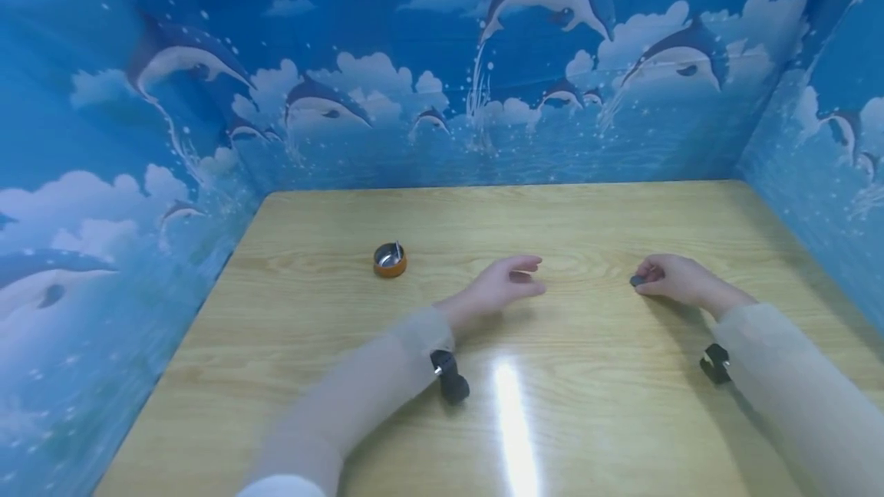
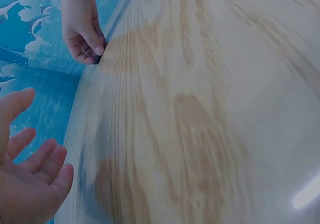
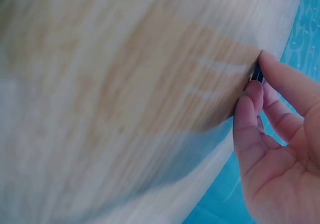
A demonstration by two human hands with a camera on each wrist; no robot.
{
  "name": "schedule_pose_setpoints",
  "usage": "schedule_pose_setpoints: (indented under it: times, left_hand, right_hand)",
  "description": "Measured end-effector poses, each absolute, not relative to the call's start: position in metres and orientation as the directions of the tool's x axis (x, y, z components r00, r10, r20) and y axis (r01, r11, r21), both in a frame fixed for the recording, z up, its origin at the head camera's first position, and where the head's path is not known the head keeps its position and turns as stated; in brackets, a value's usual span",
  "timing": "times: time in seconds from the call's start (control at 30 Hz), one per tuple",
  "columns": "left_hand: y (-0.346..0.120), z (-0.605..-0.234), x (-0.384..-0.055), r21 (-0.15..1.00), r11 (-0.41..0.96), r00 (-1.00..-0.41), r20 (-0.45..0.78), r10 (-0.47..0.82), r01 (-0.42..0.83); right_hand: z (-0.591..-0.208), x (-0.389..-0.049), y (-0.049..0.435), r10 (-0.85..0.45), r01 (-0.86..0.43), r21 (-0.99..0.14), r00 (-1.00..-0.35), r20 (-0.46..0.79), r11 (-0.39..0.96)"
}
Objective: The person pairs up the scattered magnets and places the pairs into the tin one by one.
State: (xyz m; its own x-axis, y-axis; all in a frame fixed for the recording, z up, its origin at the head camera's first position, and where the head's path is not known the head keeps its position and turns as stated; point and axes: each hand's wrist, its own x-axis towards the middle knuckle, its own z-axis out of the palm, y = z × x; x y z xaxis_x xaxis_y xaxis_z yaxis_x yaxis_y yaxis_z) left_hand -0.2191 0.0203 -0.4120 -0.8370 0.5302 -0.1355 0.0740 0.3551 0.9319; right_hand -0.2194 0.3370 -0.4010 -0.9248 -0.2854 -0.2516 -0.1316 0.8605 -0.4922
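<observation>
Between thumb and fingertips my right hand [image 1: 675, 279] pinches a small dark, flat piece [image 1: 637, 281] at the right of the table; its exact kind is not clear. In the right wrist view only a thin dark edge [image 3: 257, 73] of it shows between the fingers. Over the middle of the table, my left hand [image 1: 499, 284] hangs with fingers loosely spread and nothing in them; the left wrist view shows the same relaxed fingers [image 2: 47, 161]. To its left stands a small orange-brown bowl [image 1: 390, 271] with a shiny metal inside and a thin light stick [image 1: 397, 248] leaning in it.
The light wood-grain table [image 1: 311, 328] fills the lower view. A blue curtain [image 1: 428, 144] printed with dolphins stands along its back and sides. A black wrist camera [image 1: 450, 378] is strapped under the left sleeve, another [image 1: 715, 363] at the right. A bright light reflection crosses the front.
</observation>
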Motion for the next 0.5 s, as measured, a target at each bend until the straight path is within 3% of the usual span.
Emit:
schedule_pose_setpoints:
  times: [0.5]
  left_hand:
    - [-0.034, -0.406, -0.214, 0.94, 0.342, -0.872, -0.167, 0.46, 0.001]
  right_hand:
    - [-0.4, -0.217, 0.335, -0.293, -0.142, -0.493, -0.925, -0.244, 0.859]
